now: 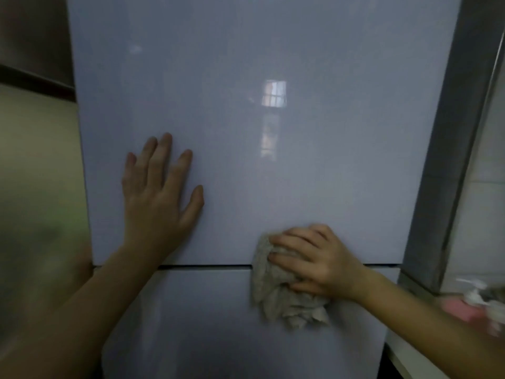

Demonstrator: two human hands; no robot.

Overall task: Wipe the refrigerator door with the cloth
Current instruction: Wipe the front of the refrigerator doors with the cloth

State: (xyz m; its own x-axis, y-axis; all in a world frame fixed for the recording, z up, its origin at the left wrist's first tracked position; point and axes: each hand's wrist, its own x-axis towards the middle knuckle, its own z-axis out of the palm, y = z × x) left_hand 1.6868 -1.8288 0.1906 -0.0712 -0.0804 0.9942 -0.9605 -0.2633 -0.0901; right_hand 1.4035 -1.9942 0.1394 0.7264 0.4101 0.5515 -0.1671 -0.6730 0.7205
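A glossy pale-grey refrigerator door [259, 119] fills the view, with a dark seam low down dividing it from a lower door [205, 324]. My left hand [158, 198] lies flat on the upper door at lower left, fingers straight and spread. A crumpled beige cloth [276, 299] sits across the seam at lower right. My right hand [314, 261] presses it against the door, fingers bent over its upper part. The cloth's loose end hangs below the hand.
The refrigerator's grey side panel [453, 149] runs down the right. Beyond it are white wall tiles [486, 187] and a counter with a pink pump bottle [461, 310]. A beige wall [35, 187] and a dark cabinet [30, 45] stand on the left.
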